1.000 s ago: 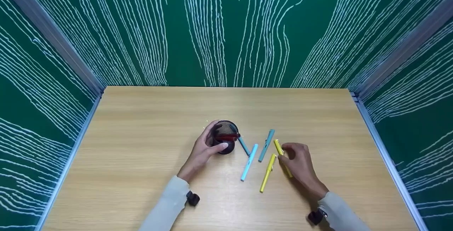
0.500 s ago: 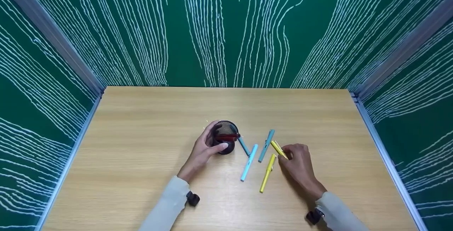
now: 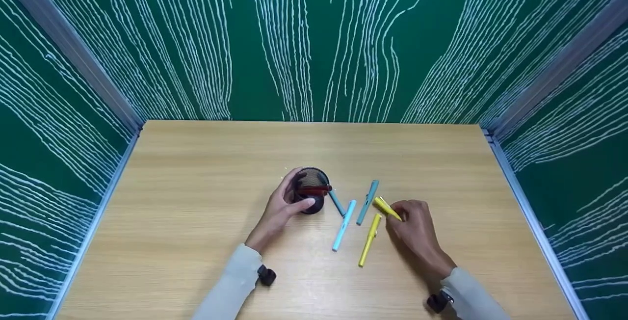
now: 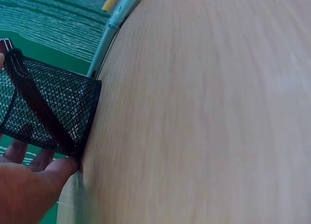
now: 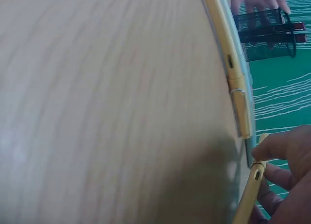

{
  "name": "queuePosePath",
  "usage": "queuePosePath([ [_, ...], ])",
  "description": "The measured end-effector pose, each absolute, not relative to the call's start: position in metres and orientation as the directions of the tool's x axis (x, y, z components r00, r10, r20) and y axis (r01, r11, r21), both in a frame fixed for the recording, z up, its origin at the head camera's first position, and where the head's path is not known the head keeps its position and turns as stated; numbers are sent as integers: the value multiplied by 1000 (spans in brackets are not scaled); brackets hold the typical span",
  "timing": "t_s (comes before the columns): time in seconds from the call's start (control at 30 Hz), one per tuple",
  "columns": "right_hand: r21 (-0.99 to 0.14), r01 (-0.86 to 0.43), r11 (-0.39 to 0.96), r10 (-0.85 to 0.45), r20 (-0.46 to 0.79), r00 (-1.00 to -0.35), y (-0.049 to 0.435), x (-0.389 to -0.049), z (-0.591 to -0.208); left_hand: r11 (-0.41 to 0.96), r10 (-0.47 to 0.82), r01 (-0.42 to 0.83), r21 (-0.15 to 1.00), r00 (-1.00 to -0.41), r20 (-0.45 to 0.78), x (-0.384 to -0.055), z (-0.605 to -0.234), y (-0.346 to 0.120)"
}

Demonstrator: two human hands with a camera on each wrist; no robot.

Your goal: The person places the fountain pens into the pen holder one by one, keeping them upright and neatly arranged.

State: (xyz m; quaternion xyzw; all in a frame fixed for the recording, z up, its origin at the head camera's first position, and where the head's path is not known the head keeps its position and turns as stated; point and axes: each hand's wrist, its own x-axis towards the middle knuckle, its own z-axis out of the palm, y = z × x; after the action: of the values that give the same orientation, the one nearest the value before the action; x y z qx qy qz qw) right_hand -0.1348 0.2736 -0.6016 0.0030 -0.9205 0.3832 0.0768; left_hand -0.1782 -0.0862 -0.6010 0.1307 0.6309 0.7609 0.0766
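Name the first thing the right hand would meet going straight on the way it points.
Beyond the yellow pen it pinches, the right hand would probably meet the nearer dark teal pen, though the hand's height is unclear and it might pass above.

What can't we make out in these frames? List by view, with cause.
- Head: part of the held yellow pen, covered by the right hand.
- Head: upper end of the dark teal pen, obscured by the mesh pen cup.
- Left wrist: much of the left hand, cut off by the left edge.
- Right wrist: one end of the loose yellow pen, cut off by the top edge.
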Motion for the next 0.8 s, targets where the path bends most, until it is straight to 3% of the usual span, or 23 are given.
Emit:
queuePosePath([
  [0.5, -779, -64, 624, 60, 129, -990, 266, -116, -570, -208, 278, 44, 977, -955, 102, -178, -602, -86],
  [0.8, -784, -118, 609, 41, 180, -983, 260, -110, -554, -194, 277, 29, 981, -957, 83, -177, -602, -85],
])
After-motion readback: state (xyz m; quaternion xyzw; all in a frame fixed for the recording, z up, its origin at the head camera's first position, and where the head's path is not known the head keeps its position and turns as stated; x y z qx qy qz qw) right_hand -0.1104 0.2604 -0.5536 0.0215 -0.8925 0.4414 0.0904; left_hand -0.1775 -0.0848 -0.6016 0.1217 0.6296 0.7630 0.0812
